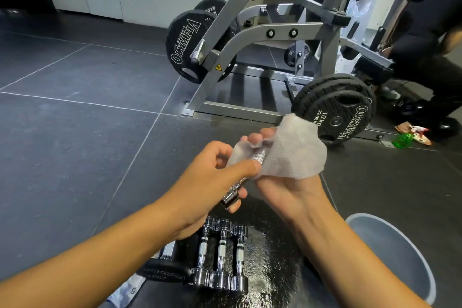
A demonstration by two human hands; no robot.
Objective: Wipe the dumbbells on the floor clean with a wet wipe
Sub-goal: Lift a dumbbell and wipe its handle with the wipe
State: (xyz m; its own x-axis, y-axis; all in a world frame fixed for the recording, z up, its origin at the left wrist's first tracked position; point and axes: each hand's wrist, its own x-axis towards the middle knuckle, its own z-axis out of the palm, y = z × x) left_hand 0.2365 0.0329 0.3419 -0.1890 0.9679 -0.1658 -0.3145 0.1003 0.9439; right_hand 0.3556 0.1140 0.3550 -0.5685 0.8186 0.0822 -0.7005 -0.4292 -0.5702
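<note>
A small chrome dumbbell [233,196] is lifted off the floor, tilted with its near head pointing down toward me. My left hand [212,175] grips its lower end. A white wet wipe [290,152] is wrapped over the knurled handle and the far head, and my right hand [285,182] is closed around it. The far head is hidden under the wipe. Below my hands, three more chrome dumbbells [221,255] lie side by side on a wet, glossy black mat [270,270]. Left of them lies a larger dumbbell with a black head [162,271].
A grey weight machine [252,40] loaded with black plates [335,107] stands just ahead. A grey round bin [392,255] sits at my right. A wipes packet [125,290] lies at the lower left. A person in dark clothes sits far right [430,62]. Litter lies near the plates [410,135].
</note>
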